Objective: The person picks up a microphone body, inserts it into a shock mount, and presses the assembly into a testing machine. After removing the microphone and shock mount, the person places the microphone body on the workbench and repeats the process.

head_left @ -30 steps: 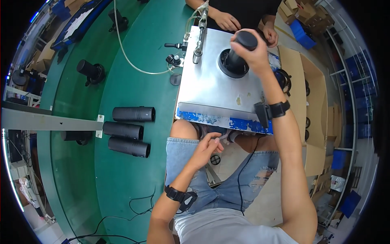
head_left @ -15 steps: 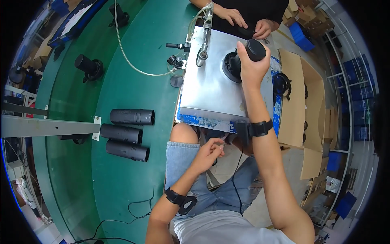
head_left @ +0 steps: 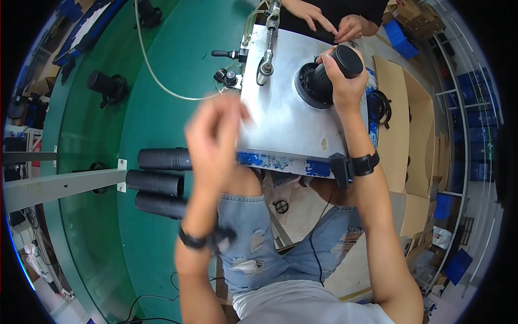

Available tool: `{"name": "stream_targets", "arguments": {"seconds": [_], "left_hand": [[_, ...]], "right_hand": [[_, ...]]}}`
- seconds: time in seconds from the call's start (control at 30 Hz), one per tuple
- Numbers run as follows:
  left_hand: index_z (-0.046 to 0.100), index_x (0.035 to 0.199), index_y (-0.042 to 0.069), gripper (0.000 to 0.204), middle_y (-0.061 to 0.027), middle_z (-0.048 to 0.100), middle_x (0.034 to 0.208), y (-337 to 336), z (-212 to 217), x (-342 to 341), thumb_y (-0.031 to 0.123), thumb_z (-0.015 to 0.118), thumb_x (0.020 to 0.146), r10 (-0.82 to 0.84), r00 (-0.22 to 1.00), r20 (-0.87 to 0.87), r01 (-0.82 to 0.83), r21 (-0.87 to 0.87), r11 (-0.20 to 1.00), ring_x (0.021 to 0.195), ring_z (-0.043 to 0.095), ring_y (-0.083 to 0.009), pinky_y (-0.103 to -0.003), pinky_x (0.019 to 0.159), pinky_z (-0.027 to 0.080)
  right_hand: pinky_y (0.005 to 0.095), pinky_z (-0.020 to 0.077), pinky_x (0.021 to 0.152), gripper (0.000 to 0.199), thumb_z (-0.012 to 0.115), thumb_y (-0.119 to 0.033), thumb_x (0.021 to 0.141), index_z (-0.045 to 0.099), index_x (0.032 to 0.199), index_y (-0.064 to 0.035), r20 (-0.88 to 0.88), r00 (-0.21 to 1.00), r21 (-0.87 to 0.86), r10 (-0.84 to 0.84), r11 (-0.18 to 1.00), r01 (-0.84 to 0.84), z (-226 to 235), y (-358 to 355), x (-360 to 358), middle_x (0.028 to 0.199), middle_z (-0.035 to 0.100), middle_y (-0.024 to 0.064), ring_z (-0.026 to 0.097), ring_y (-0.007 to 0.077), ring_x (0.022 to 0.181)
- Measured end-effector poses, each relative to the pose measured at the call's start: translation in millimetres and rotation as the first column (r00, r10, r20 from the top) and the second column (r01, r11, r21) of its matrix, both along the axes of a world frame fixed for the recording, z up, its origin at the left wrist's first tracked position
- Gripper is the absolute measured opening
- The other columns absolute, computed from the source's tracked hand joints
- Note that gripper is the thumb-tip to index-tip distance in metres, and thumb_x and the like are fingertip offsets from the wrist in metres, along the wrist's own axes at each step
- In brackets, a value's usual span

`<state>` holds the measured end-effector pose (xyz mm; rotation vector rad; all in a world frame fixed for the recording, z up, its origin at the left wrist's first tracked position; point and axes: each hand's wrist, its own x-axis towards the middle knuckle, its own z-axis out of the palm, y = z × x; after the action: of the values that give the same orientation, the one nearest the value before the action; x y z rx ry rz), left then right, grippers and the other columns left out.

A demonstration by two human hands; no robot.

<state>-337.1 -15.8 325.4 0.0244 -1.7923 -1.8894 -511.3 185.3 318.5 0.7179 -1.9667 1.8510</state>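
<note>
My right hand [head_left: 348,89] is wrapped round a black cylindrical tube [head_left: 349,61]. The tube leans over a round black base [head_left: 308,92] that stands on the steel box top [head_left: 280,127]. Whether tube and base are joined is hidden by my fingers. My left hand [head_left: 213,143] is raised over the left edge of the steel box, smeared by motion, so its fingers do not read clearly. Beside it on the green bench lie three black ribbed tubes, the upper tube [head_left: 164,159], the middle tube [head_left: 155,183] and the lower tube [head_left: 159,205].
A metal cylinder fixture [head_left: 267,59] with a clear hose stands at the box's left side, near a black lever valve [head_left: 226,54]. Another person's hands [head_left: 345,29] are at the far edge. An open cardboard box [head_left: 418,119] is at right; a grey beam [head_left: 65,186] juts in from the left.
My left hand has risen from above my lap up and left to the bench edge. My right hand keeps its grip on the tube. The whole view has shifted slightly.
</note>
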Motion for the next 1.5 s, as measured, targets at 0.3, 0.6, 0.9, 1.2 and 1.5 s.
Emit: {"name": "stream_targets", "arguments": {"seconds": [0.3,0.6,0.9,1.2,1.5], "left_hand": [[0.065,0.108,0.001,0.051,-0.0244,0.062,0.111,-87.6,-53.4,-174.2,0.041,0.036,0.094,0.423,0.733,0.533,0.287,-0.805,0.519,0.105,0.057,-0.0428,-0.046,0.094,0.044],[0.060,0.117,0.001,0.048,-0.0217,0.062,0.115,-112.1,-76.2,-117.2,0.041,0.044,0.095,0.270,0.948,0.167,-0.017,-0.823,0.568,0.111,0.056,-0.0386,-0.044,0.100,0.039],[0.051,0.126,0.001,0.071,-0.0175,0.055,0.122,22.7,87.1,136.7,0.030,0.076,0.067,0.156,0.967,-0.200,-0.250,-0.652,0.715,0.121,0.047,-0.0368,-0.045,0.101,0.037],[0.049,0.108,0.001,0.052,-0.0096,0.063,0.094,-75.0,-2.8,280.5,0.024,0.080,0.072,0.670,0.704,0.238,-0.609,-0.285,0.741,0.085,0.061,-0.0180,-0.033,0.077,0.050],[0.048,0.114,-0.003,0.077,-0.0241,0.062,0.108,-290.0,-92.3,349.3,0.049,0.078,0.066,0.941,0.087,0.326,-0.777,-0.569,0.269,0.103,0.060,-0.0370,-0.043,0.090,0.046]], "right_hand": [[0.0287,0.0484,0.079,0.018,0.066,-0.007,0.083,0.056,0.096,-0.0002,0.020,1.000,0.067,0.014,0.998,-0.015,1.5,1.8,-1.1,0.084,0.064,0.0069,0.063,0.0155,0.080],[0.0296,0.0462,0.084,0.017,0.071,-0.010,0.079,0.060,0.090,-0.0022,-0.113,0.986,0.177,-0.119,0.975,0.137,33.8,-13.2,20.1,0.088,0.062,0.0054,0.059,0.0147,0.087],[0.0336,0.0413,0.092,0.068,0.069,-0.060,0.071,0.058,0.101,0.0001,-0.018,0.845,0.273,0.535,0.816,-0.510,150.5,-19.1,186.7,0.111,0.057,0.0162,0.055,0.0239,0.105],[0.0366,0.0374,0.099,0.059,0.073,-0.028,0.076,0.051,0.123,-0.0009,0.490,0.702,0.290,0.516,0.663,-0.690,-8.1,-7.0,300.1,0.132,0.047,0.0120,0.045,0.0220,0.123],[0.0248,0.0464,0.082,0.023,0.060,-0.004,0.087,0.057,0.109,0.0001,0.691,0.634,0.144,0.348,0.793,-0.592,-81.5,38.7,309.1,0.107,0.060,0.0050,0.056,0.0118,0.099]]}}
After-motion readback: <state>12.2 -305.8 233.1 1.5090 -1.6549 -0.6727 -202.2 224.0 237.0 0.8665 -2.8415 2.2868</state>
